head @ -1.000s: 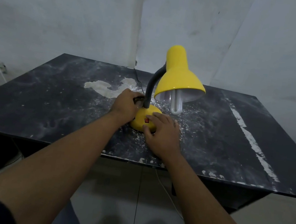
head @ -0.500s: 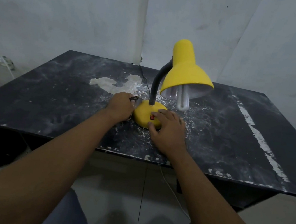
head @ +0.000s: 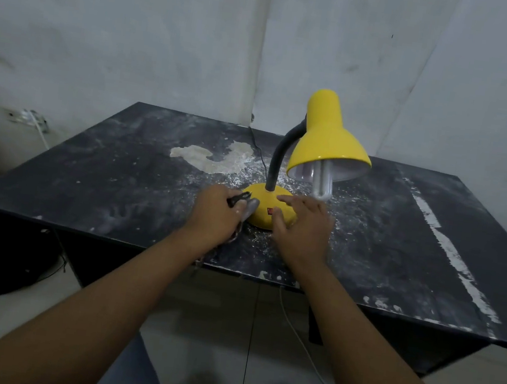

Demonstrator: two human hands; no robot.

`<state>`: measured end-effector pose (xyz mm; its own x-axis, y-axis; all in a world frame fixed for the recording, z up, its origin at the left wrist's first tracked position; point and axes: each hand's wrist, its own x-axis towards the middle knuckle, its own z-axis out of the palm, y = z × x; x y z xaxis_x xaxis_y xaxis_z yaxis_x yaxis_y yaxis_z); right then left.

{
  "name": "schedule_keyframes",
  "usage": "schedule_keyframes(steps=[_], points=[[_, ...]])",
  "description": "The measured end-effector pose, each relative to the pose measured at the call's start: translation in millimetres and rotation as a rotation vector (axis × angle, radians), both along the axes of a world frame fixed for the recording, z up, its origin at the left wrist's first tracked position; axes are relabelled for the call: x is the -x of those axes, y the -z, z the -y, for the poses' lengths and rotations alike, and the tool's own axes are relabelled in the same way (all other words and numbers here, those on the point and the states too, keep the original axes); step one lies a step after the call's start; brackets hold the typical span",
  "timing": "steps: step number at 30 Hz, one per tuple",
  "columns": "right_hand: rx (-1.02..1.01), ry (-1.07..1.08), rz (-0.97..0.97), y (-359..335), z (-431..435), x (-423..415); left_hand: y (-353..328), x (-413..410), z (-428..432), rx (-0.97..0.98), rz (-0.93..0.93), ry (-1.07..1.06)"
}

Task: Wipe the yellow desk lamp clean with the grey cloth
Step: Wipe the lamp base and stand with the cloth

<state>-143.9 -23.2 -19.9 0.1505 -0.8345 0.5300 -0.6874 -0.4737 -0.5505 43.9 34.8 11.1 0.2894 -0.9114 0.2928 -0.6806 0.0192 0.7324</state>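
The yellow desk lamp [head: 330,140] stands near the front middle of the dark table [head: 112,173], with a black gooseneck, a white bulb under its shade and a round yellow base [head: 268,202] with a red switch. My left hand [head: 215,215] is closed on the grey cloth [head: 248,209], pressed against the left side of the base. A frayed end of the cloth hangs below that hand. My right hand [head: 304,227] rests with spread fingers on the right front of the base.
The tabletop is dusty, with white powder specks around the lamp, a pale smear [head: 214,159] behind it and a white streak [head: 450,253] on the right. A black cord runs back to the wall. A white cable [head: 300,339] hangs below the front edge.
My left hand has slid from behind the lamp's neck to the front left of the base, and the cloth now shows. My right hand stays on the base. The view shifted.
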Motion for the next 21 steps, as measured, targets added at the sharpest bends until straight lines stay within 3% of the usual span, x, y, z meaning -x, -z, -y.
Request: schedule_keyframes(steps=[3,6,8,11,14,17,21], points=[[-0.240,-0.137,0.292,-15.2,-12.4,-14.8,-6.2,15.0,2.0,0.002,-0.217,-0.002],[-0.348,-0.242,0.381,-21.3,-16.5,-24.8,-12.8,30.4,3.0,0.036,-0.366,0.092],[-0.426,-0.231,0.472,-24.1,-12.5,-24.2,-13.8,35.7,4.3,0.069,-0.370,0.130],[-0.502,-0.133,0.532,-29.6,4.0,-18.0,-4.8,30.1,8.6,0.103,-0.253,0.122],[-0.440,0.026,0.535,-30.2,27.4,-7.8,14.3,13.3,11.5,0.116,0.043,0.097],[-0.399,0.122,0.443,-26.3,46.4,-3.4,33.3,-0.4,12.8,0.131,0.214,0.135],[-0.428,0.124,0.169,-22.8,69.1,-14.2,44.8,-4.1,14.6,0.157,0.249,0.148]])
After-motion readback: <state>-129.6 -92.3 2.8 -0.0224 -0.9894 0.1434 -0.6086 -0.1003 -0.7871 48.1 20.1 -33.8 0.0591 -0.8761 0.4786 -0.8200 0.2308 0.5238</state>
